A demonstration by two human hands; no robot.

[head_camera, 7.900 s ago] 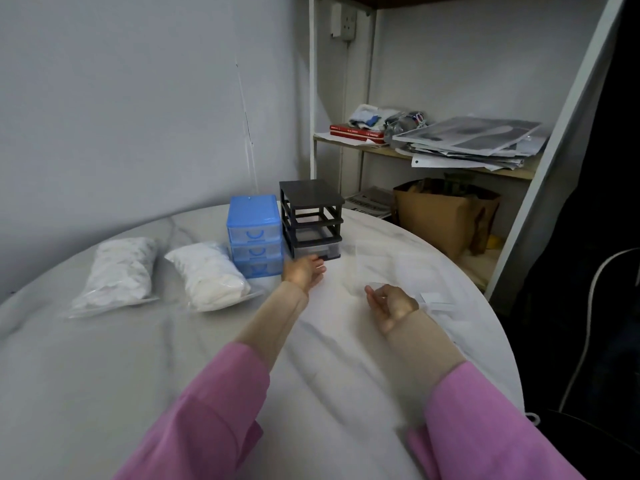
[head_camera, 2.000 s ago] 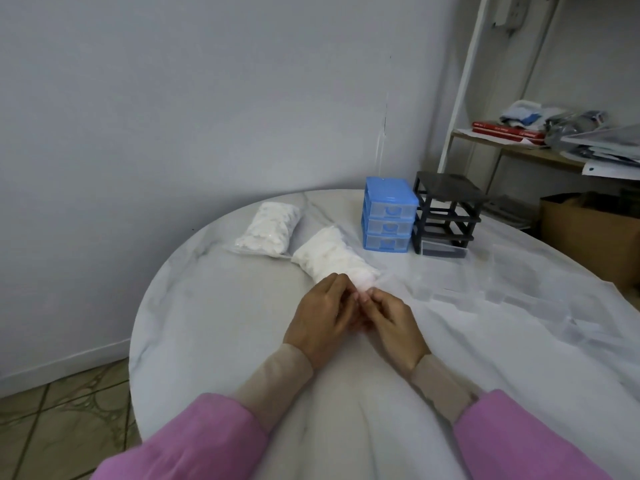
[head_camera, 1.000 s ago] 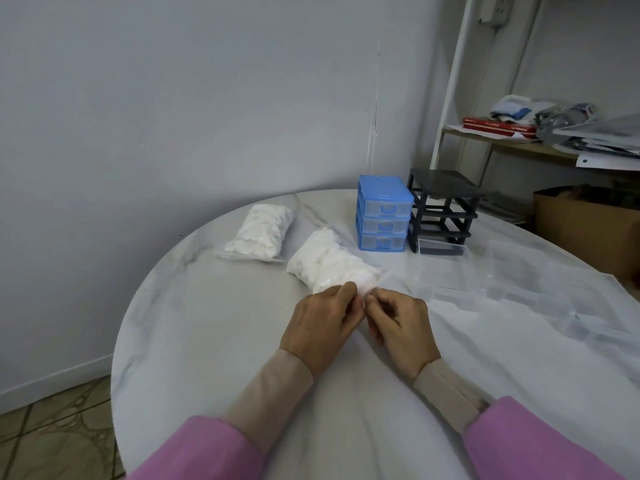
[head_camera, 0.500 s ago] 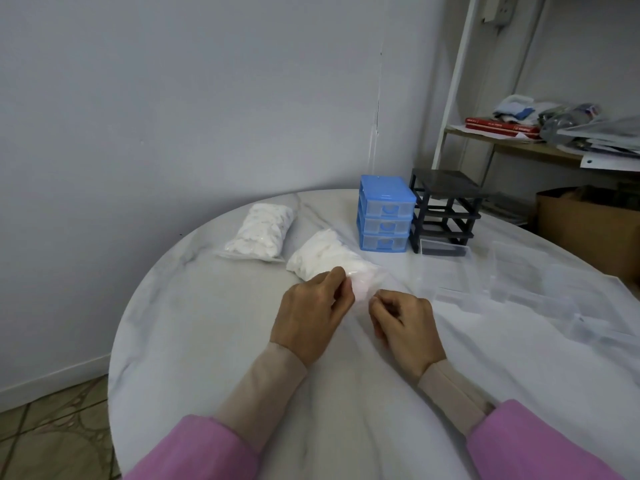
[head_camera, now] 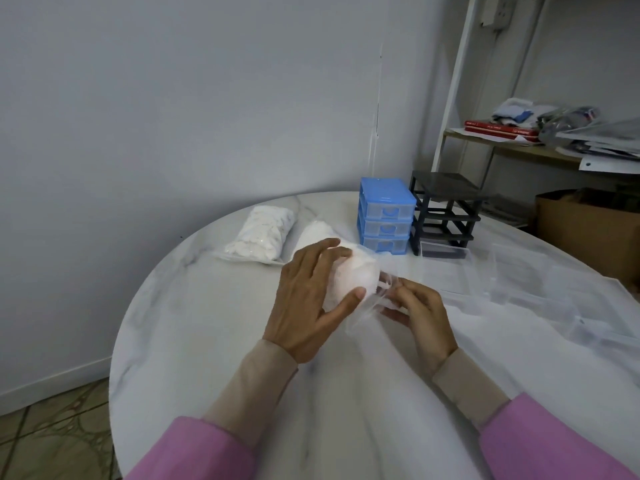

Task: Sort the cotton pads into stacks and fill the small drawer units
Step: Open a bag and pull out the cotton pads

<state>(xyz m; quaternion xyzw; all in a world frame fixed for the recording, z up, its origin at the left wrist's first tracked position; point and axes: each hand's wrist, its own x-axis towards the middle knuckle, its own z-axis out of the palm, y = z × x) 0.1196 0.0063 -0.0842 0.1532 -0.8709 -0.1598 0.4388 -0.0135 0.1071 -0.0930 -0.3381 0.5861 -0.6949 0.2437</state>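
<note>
Since half a second ago my left hand (head_camera: 304,303) moved up around the bag of cotton pads (head_camera: 349,275), fingers grasping it | right hand (head_camera: 420,317) pinched the bag's clear mouth | on the table (head_camera: 194,334)

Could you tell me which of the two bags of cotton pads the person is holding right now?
The nearer bag, gripped by the left hand while the right hand pinches its clear plastic end. The other bag lies untouched farther left.

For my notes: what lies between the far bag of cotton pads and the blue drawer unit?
In the head view, the near bag of cotton pads lies between the far bag and the blue drawer unit.
</note>
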